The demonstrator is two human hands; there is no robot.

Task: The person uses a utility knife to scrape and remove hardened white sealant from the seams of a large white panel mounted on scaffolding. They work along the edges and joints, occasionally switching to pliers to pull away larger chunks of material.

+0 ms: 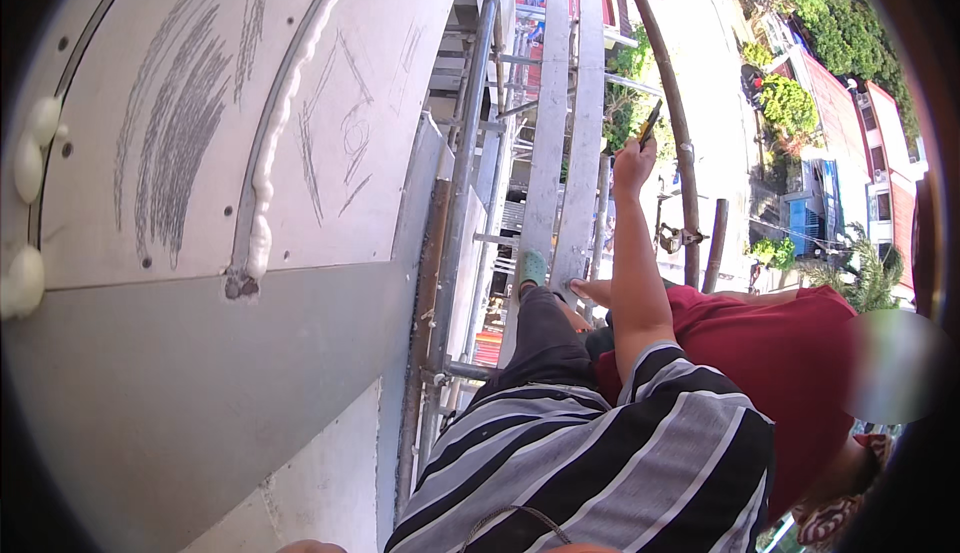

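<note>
My right hand (635, 165) is stretched out over the scaffold, shut on a slim yellow-and-black tool (650, 122), which looks like a utility knife. My left hand cannot be made out; only a sliver of skin shows at the bottom edge. To my left stands a pale panel wall (360, 140) with pencil scribbles and screw heads. A bead of whitish expanding foam (279, 121) runs along one panel joint, ending above a grey band (187, 373). More foam blobs (28, 163) bulge from another joint at the far left.
Two narrow planks (546, 110) lie over the scaffold, a foot in a green clog (533, 266) on one. Metal scaffold tubes (459, 178) run beside the wall. A curved pole (675, 95) with a clamp (679, 238) stands right. A person in a red shirt (757, 358) is close beside me. Buildings and trees lie far below.
</note>
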